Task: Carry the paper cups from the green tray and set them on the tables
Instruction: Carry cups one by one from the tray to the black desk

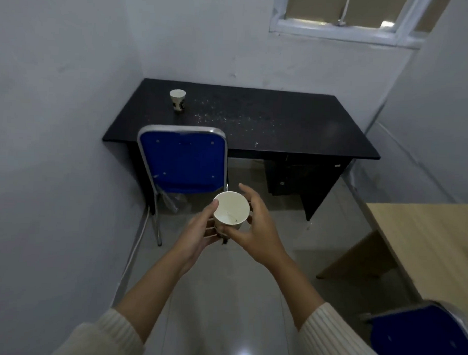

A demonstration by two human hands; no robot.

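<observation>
I hold a white paper cup upright in front of me, its open mouth towards the camera. My left hand grips its left side, thumb on the rim. My right hand cups its right side, thumb on the lower wall and fingers curved round the far side. A second paper cup with a dark print stands upright on the black desk, near the desk's back left. The green tray is not in view.
A blue chair stands pushed in at the desk's left front, just beyond my hands. A light wooden table is on the right, with another blue chair at the lower right. White walls close the left and back. Crumbs speckle the desk.
</observation>
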